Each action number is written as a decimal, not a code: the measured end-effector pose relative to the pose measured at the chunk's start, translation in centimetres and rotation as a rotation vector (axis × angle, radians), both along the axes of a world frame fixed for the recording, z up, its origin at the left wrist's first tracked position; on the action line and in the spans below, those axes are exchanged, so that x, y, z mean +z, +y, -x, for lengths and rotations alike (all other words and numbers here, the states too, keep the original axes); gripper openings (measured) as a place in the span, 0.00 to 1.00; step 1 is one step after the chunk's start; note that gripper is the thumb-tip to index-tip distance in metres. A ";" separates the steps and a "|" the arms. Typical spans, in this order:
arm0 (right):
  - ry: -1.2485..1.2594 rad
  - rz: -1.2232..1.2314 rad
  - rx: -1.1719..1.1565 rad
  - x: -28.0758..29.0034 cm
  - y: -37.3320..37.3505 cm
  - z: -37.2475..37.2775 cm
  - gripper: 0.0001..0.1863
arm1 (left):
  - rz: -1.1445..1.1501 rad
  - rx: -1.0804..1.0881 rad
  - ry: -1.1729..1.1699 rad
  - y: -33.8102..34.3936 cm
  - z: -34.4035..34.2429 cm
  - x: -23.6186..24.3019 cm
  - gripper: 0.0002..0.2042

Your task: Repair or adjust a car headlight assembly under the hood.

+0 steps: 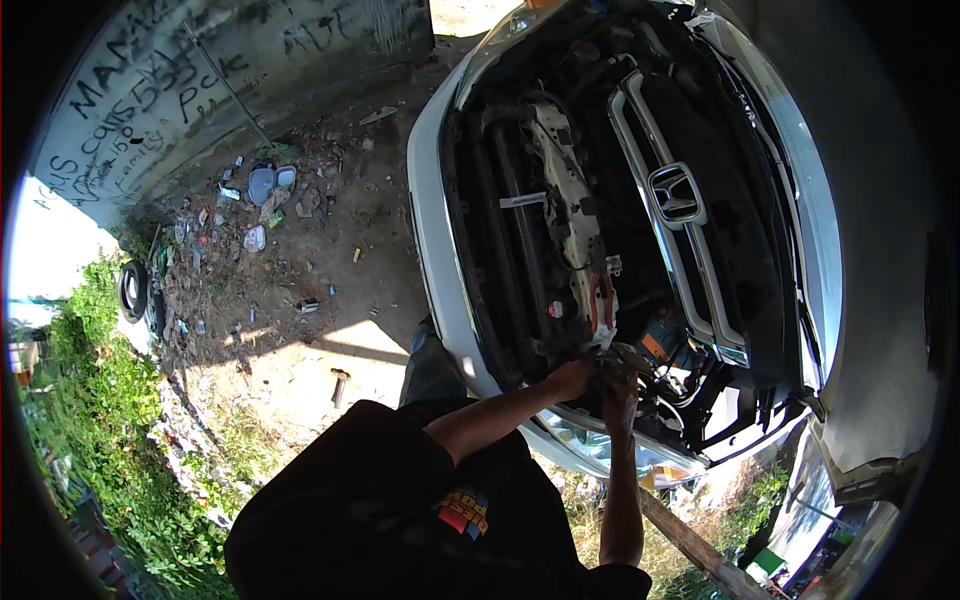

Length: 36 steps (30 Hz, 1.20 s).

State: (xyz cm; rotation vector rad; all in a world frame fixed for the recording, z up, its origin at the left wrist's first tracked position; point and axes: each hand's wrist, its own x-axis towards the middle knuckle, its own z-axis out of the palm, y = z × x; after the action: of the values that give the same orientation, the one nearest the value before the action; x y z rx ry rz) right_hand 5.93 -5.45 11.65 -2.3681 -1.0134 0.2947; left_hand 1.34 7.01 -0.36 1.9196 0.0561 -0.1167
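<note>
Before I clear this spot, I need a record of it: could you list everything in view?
car front: one, white, opened up, centre to right
grille: one, chrome-trimmed, upper right
engine parts: uncounted, mostly dark, inside car front
looped item: one, red, inside car front
wall: one, grey, scrawled, upper left
tyre: one, black, far left
litter: many, mixed colours, ground left
plants: many, green, left
beam: one, brown, lower right
shirt: one, black, bottom
left hand: one, bare, at car front
right hand: one, bare, beside left

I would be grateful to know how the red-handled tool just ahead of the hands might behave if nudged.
The red-handled tool would probably slide rather than roll, its two handles being spread apart. It might slip off easily, since the pale panel beneath looks narrow. Its slim handles seem stiff, showing no sag.
</note>
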 end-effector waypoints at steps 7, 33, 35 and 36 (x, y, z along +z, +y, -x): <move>0.008 -0.018 0.002 -4.1 -2.5 -0.7 0.12 | 0.006 -0.070 -0.011 0.2 0.6 0.6 0.18; 0.011 0.170 -0.403 -5.9 -0.2 -0.7 0.16 | -0.048 -0.155 0.177 0.7 0.2 2.1 0.30; 0.077 0.399 -0.338 -7.4 -2.2 -0.9 0.18 | -0.070 -0.209 0.220 0.0 0.2 2.0 0.29; 0.087 0.399 -0.350 -7.4 -2.4 -0.7 0.18 | -0.107 -0.221 0.223 -0.2 0.4 1.8 0.29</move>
State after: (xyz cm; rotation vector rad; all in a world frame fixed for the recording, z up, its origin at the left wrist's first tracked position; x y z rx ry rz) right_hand 6.68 -7.85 4.23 -2.8047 -0.5171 0.4972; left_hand 0.97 6.80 1.40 2.0085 -0.0009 -0.4847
